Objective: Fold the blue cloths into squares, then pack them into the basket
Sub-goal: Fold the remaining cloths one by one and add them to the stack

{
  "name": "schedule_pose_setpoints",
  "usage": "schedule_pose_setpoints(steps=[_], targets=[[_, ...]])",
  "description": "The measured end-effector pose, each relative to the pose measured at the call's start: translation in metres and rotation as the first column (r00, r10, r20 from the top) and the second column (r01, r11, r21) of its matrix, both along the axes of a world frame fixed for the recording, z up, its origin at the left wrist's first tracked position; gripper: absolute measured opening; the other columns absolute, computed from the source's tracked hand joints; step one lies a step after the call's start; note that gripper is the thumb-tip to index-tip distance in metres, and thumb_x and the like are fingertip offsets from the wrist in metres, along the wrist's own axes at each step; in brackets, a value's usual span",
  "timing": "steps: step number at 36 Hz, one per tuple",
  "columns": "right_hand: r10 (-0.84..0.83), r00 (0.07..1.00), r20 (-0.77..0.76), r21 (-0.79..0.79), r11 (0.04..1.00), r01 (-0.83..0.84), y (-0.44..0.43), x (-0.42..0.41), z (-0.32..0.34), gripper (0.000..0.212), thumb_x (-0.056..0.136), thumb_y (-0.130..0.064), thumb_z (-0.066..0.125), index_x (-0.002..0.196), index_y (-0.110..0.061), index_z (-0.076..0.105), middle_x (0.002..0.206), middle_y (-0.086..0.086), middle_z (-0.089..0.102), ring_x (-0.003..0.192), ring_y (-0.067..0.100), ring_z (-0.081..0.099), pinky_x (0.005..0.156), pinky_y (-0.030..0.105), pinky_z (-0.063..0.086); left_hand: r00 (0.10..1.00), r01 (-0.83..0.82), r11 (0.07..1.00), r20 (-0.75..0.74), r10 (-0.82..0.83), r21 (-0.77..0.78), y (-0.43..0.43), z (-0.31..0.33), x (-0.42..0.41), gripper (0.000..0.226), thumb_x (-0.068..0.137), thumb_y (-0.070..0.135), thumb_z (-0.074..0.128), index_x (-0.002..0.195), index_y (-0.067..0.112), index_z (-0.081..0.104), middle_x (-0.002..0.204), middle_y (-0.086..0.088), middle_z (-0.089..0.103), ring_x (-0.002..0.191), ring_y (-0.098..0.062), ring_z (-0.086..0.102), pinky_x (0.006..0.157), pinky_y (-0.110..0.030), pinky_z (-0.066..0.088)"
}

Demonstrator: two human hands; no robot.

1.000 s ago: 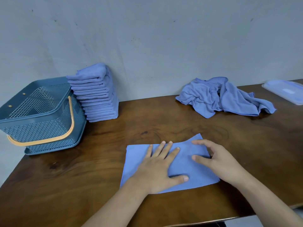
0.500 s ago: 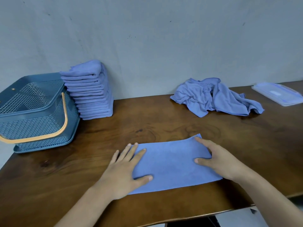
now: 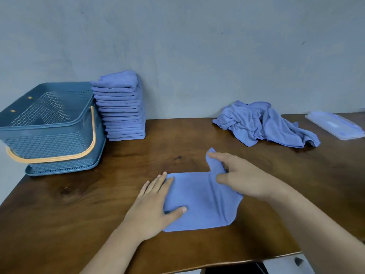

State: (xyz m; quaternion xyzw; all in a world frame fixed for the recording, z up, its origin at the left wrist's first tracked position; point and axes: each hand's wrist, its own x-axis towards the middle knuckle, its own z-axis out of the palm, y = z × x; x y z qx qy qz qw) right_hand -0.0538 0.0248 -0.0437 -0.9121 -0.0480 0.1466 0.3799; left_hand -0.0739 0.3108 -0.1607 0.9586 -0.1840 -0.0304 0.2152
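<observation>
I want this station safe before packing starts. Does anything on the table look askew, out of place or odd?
The basket at the left corner seems to overhang the table edge, so it may tip once loaded. The tall stack of folded cloths beside it has a lumpy top cloth. Nothing looks spilled or damaged.

Left hand (image 3: 152, 206) lies flat on the blue cloth (image 3: 199, 204), pinning its left edge to the worktop (image 3: 79, 214) — right hand (image 3: 246, 178) has the far right corner in its grip, raised. Folded stack (image 3: 122, 111) stands just beside the basket (image 3: 49, 139); crumpled pile (image 3: 266, 123) at back right.
</observation>
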Motion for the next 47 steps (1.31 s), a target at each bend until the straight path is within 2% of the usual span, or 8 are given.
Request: schedule_pose_setpoints(steps=[5, 8, 14, 20, 27, 34, 40, 47], targets=[[0.052, 0.999, -0.007, -0.039, 0.998, -0.052, 0.051, 0.001, -0.015, 0.058, 0.095, -0.013, 0.058, 0.152, -0.016, 0.046, 0.125, -0.001, 0.056, 0.072, 0.006, 0.058, 0.066, 0.025, 0.05, 0.989, -0.118, 0.93, 0.04, 0.141, -0.348, 0.016, -0.007, 0.004, 0.051, 0.103, 0.047, 0.057, 0.152, 0.046, 0.042, 0.151, 0.034, 0.041, 0.143, 0.005, 0.038, 0.119, -0.034, 0.04], [0.069, 0.996, -0.053, -0.026, 0.997, -0.071, 0.078, 0.0, -0.037, 0.074, 0.096, -0.02, 0.059, 0.163, -0.032, 0.031, 0.128, -0.016, 0.05, 0.086, 0.001, 0.06, 0.072, 0.022, 0.048, 0.969, -0.21, 0.84, 0.011, 0.249, -0.5, 0.022, -0.011, 0.006, 0.042, 0.098, 0.018, 0.067, 0.127, 0.047, 0.057, 0.119, 0.029, 0.058, 0.121, -0.001, 0.056, 0.099, -0.029, 0.051], [0.029, 0.999, -0.044, 0.025, 0.999, -0.028, 0.095, -0.004, -0.075, 0.083, 0.096, -0.021, 0.061, 0.167, -0.038, 0.022, 0.159, -0.024, 0.03, 0.078, -0.006, 0.056, 0.081, 0.022, 0.049, 0.977, -0.199, 0.885, -0.017, 0.211, -0.421, 0.02, -0.011, 0.005, 0.035, 0.093, 0.035, 0.071, 0.12, 0.05, 0.055, 0.111, 0.029, 0.061, 0.112, 0.001, 0.055, 0.093, -0.024, 0.045], [0.035, 0.998, -0.049, 0.033, 0.999, -0.033, 0.095, -0.001, -0.069, 0.084, 0.096, -0.021, 0.063, 0.166, -0.04, 0.021, 0.158, -0.02, 0.034, 0.07, -0.015, 0.06, 0.066, 0.013, 0.044, 0.978, -0.181, 0.927, 0.042, 0.206, -0.327, 0.021, -0.011, 0.009, 0.035, 0.092, 0.039, 0.072, 0.123, 0.046, 0.056, 0.105, 0.028, 0.059, 0.11, 0.003, 0.052, 0.102, -0.021, 0.035], [0.096, 0.995, -0.009, 0.085, 0.992, -0.095, 0.11, -0.005, -0.063, 0.082, 0.099, -0.028, 0.068, 0.165, -0.043, 0.023, 0.159, -0.024, 0.031, 0.084, -0.005, 0.064, 0.082, 0.02, 0.055, 0.978, -0.169, 0.928, 0.056, 0.199, -0.333, 0.023, -0.015, 0.012, 0.039, 0.089, 0.038, 0.073, 0.124, 0.046, 0.058, 0.106, 0.027, 0.06, 0.11, 0.002, 0.053, 0.102, -0.023, 0.035], [-0.095, 0.994, 0.054, 0.469, 0.881, 0.059, 0.09, -0.005, -0.062, 0.047, 0.104, -0.014, 0.063, 0.135, -0.05, 0.063, 0.135, -0.02, 0.062, 0.098, 0.016, 0.075, 0.075, 0.034, 0.064, 0.977, -0.165, 0.939, 0.083, 0.198, -0.302, 0.018, -0.013, 0.011, 0.025, 0.092, 0.037, 0.065, 0.114, 0.046, 0.062, 0.102, 0.027, 0.057, 0.109, 0.001, 0.051, 0.098, -0.022, 0.033], [-0.092, 0.873, 0.479, 0.032, 0.996, 0.088, 0.033, 0.009, -0.087, 0.038, 0.102, -0.003, 0.058, 0.118, -0.034, 0.072, 0.12, -0.025, 0.065, 0.109, 0.002, 0.065, 0.093, 0.026, 0.054, 0.975, -0.214, 0.907, -0.028, 0.219, -0.362, 0.023, -0.011, 0.013, 0.029, 0.109, 0.031, 0.045, 0.112, 0.046, 0.07, 0.109, 0.03, 0.06, 0.114, 0.002, 0.051, 0.107, -0.028, 0.033], [0.076, 0.899, 0.431, -0.124, 0.992, -0.025, 0.03, 0.003, -0.115, 0.034, 0.103, -0.036, 0.062, 0.136, -0.039, 0.066, 0.139, -0.033, 0.053, 0.137, -0.008, 0.044, 0.111, 0.018, 0.041, 0.944, -0.325, 0.858, -0.076, 0.322, -0.398, 0.005, 0.004, 0.018, 0.037, 0.094, 0.063, 0.063, 0.076, 0.03, 0.065, 0.085, 0.013, 0.062, 0.096, 0.002, 0.053, 0.1, -0.031, 0.035]])
